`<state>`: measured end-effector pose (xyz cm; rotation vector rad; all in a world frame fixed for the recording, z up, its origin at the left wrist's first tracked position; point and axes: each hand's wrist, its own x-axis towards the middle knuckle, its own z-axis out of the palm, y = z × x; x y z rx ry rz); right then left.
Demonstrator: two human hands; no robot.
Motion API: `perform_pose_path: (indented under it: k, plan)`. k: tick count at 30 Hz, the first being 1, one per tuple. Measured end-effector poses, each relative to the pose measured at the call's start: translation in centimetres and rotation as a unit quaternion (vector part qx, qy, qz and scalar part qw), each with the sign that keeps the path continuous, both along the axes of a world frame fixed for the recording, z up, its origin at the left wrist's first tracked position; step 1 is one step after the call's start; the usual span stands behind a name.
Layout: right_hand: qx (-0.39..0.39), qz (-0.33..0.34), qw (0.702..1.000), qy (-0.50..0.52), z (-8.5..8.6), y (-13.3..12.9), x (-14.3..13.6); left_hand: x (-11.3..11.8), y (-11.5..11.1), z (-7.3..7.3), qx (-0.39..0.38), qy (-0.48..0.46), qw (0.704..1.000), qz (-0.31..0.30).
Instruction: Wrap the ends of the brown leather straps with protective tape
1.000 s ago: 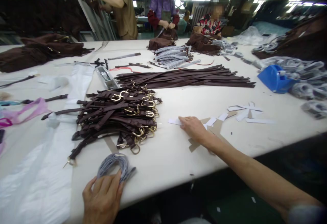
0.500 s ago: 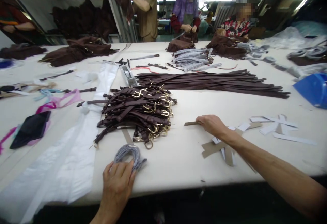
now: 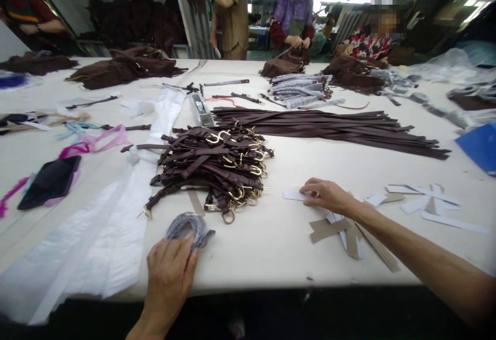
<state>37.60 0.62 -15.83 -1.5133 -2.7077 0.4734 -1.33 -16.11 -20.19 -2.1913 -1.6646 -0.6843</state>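
My left hand [image 3: 170,267] is closed on the near side of a coiled strap [image 3: 185,221], greyish and apparently wrapped in clear plastic, at the table's front edge. Farther right, my right hand [image 3: 327,195] pinches a white card strip [image 3: 293,195] lying close to the table. Between the hands and farther back is a heap of dark brown straps with gold buckles and hooks [image 3: 217,161]. Beside my right forearm lie loose brown and white card strips [image 3: 329,229], and more card strips [image 3: 430,198] are scattered beyond it.
Long brown straps [image 3: 329,129] lie behind the heap, near a tape dispenser [image 3: 200,108]. White plastic sleeves [image 3: 101,236] and a black phone [image 3: 50,182] are at left. Brown fringed bags [image 3: 124,68] and plastic-wrapped straps [image 3: 298,89] lie at the back, where several people stand or sit.
The strip in my right hand showed its brown face before and shows white now. My left hand stays on the coiled strap. The whole view has shifted slightly.
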Motion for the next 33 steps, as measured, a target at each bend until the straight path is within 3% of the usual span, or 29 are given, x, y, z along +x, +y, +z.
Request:
perform_pose_path:
  k: [6, 12, 17, 27, 30, 33]
  plan:
    - [0.006, 0.03, 0.999, 0.024, -0.6, -0.2, 0.3, -0.1, -0.1, -0.2, -0.005, 0.008, 1.0, -0.003]
    - [-0.038, 0.048, 0.996, 0.065, -1.6, 1.1, 1.4, 0.2, 0.2, 0.1, -0.008, 0.015, 1.0, -0.003]
    - [-0.038, 0.054, 0.995, 0.078, -1.4, 1.5, 1.6, 0.4, 0.2, 0.2, -0.006, 0.019, 1.0, -0.006]
    - [0.178, -0.014, 0.983, 0.041, -2.6, 0.1, 0.2, -0.3, 0.3, -0.1, 0.008, -0.017, 1.0, 0.014]
    - [0.251, -0.036, 0.966, 0.052, -1.0, -0.3, 0.5, -0.8, -0.1, 1.1, 0.023, -0.078, 0.995, 0.055]
    - [0.344, -0.064, 0.932, 0.093, 1.3, -0.9, -0.4, -0.3, -0.8, 3.7, -0.007, -0.204, 0.974, 0.095]
